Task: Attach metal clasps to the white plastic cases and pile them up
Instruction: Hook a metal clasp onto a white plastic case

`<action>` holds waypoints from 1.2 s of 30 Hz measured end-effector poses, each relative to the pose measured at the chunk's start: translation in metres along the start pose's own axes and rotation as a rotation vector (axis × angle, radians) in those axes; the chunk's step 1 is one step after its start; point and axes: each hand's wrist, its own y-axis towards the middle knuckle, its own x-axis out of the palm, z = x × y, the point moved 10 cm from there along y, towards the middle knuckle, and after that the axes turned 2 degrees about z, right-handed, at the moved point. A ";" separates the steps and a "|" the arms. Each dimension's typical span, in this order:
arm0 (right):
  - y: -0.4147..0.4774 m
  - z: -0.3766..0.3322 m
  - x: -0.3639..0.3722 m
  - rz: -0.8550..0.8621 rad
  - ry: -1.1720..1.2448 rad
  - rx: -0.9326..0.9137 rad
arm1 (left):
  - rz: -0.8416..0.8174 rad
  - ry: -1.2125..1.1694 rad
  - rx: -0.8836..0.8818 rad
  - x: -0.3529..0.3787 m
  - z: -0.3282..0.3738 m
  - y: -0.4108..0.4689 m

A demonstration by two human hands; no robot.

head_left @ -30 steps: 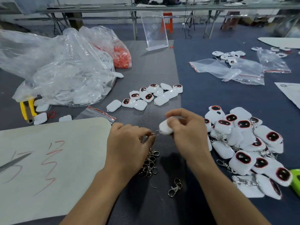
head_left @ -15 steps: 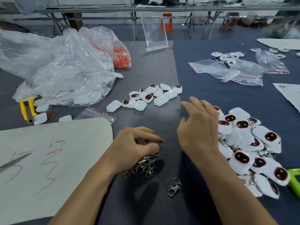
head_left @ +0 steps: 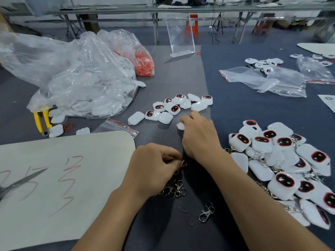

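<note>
Work table [head_left: 235, 109] covered with dark mats, viewed from above the person's hands. At far left a large clear bag [head_left: 76, 78] stuffed with white plastic cases is slumped on the surface, and a smaller bag of orange parts [head_left: 145, 64] is seen at its far right side. The near left corner is taken up by a white board [head_left: 54, 178] marked with red strokes, on whose left edge scissors [head_left: 20, 182] are laid. At near right, a finished pile [head_left: 282, 160] of white cases is heaped, with metal clasps showing among them. Flat clear bags [head_left: 262, 80] are spread at far right, and a clear acrylic stand [head_left: 180, 33] is set upright at the far centre. A loose group of cases [head_left: 174, 107] is scattered just beyond the hands, several of them with a dark, red-rimmed window facing up.

The right hand [head_left: 201, 136] is placed at the near edge of that group, its fingers curled over a single case [head_left: 180, 126], of which only the left end is exposed. The left hand [head_left: 154, 167] is closed, and a clasp ring [head_left: 183, 163] is pinched at its fingertips. A heap of clasps [head_left: 174, 189] is partly covered by this hand. One stray clasp [head_left: 206, 212] is seen alone, nearer the viewer. A yellow-handled tool [head_left: 42, 118] is visible at the near edge of the large bag.
</note>
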 end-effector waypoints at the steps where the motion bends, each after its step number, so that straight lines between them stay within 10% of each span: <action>1: -0.008 0.002 -0.001 -0.011 0.007 0.007 | 0.024 -0.024 -0.017 -0.001 -0.001 0.000; 6: -0.058 0.003 -0.013 0.005 0.136 -0.014 | 0.216 -0.118 -0.076 -0.015 -0.010 0.001; 15: -0.082 0.019 -0.007 0.026 1.420 0.415 | 0.254 -0.516 -0.158 -0.015 -0.029 0.005; 36: -0.078 0.022 0.002 0.008 1.278 0.414 | 0.236 -0.174 -0.041 -0.018 -0.003 -0.003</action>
